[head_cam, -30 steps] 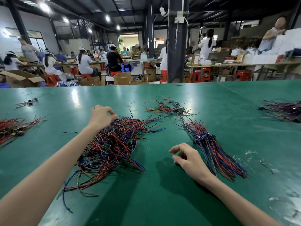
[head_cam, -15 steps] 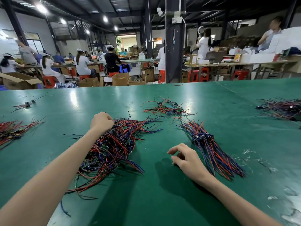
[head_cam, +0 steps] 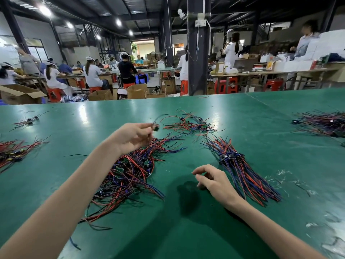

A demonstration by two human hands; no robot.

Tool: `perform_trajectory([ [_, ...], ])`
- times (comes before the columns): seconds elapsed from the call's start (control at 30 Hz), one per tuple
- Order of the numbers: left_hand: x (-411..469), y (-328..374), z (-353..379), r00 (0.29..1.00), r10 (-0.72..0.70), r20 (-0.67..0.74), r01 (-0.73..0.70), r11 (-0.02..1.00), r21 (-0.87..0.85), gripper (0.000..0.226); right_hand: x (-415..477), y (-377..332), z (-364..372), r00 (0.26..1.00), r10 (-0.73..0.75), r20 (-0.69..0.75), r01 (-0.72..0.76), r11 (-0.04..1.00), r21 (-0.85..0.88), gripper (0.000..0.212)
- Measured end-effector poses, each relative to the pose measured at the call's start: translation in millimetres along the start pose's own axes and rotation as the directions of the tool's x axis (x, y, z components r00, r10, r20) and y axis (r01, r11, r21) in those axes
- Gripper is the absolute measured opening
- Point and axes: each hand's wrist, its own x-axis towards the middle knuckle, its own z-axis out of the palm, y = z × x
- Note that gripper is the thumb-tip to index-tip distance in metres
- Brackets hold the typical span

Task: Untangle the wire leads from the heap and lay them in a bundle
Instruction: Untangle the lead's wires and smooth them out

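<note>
A: What has changed in the last half second?
B: The left hand [head_cam: 133,136] was balled on top of the heap [head_cam: 127,171]. Now it is lifted clear above the heap's far end, with thumb and fingers pinching one lead [head_cam: 155,127] near the small green board on it. The right hand [head_cam: 211,181] has hardly shifted. It is low over the table, fingers loosely curled with nothing in them, just beside the bundle [head_cam: 240,169].
A: And the surface?
B: It's a glossy green table [head_cam: 242,113] with ceiling lamps mirrored in it. The heap of red, blue and black wires lies beside the left forearm. The bundle lies combed straight to its right, apart from it. A small tangle [head_cam: 188,124] sits further back. There is a pile at the left edge [head_cam: 13,152], another pile at the right edge [head_cam: 324,124], a few stray leads [head_cam: 28,120] far left, and pale scraps [head_cam: 283,172] right of the bundle.
A: The room?
B: It's a workshop hall with a dark pillar [head_cam: 197,53] behind the table. People sit at benches on red stools [head_cam: 55,94], and cardboard boxes [head_cam: 137,90] stand on the floor.
A: What can't you make out?
B: The pinched lead is blurred, and its wire fades out above the fingers. Both edge piles are cut off by the frame. I cannot tell whether the right hand touches the table.
</note>
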Motion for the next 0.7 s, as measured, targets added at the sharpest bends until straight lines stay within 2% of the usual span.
perform_trajectory([
  [0.1,-12,-36,30,0.993,0.029,0.116,-0.021,0.997,-0.073,0.028,5,1,-2,0.998,0.058,0.011,-0.059,0.979,0.194,0.019],
  [0.2,-17,-80,63,0.97,0.041,0.239,0.001,0.985,-0.173,0.031,9,-2,-3,0.992,0.119,0.031,-0.121,0.898,0.423,0.027],
  [0.3,-18,-108,80,0.939,0.009,0.343,0.02,0.997,-0.079,0.03,12,-3,-9,0.978,0.194,0.078,-0.2,0.759,0.619,0.036],
  [0.4,-19,-122,80,0.913,-0.026,0.407,0.019,1.0,0.021,0.026,15,-5,-16,0.962,0.253,0.105,-0.255,0.69,0.678,0.035],
  [0.53,-23,-131,75,0.871,-0.05,0.489,-0.047,0.982,0.185,0.025,17,-6,-18,0.958,0.248,0.147,-0.271,0.599,0.754,0.023],
  [0.7,-27,-136,72,0.821,-0.072,0.567,-0.116,0.95,0.288,0.03,15,-9,-20,0.944,0.243,0.224,-0.323,0.538,0.778,0.032],
])
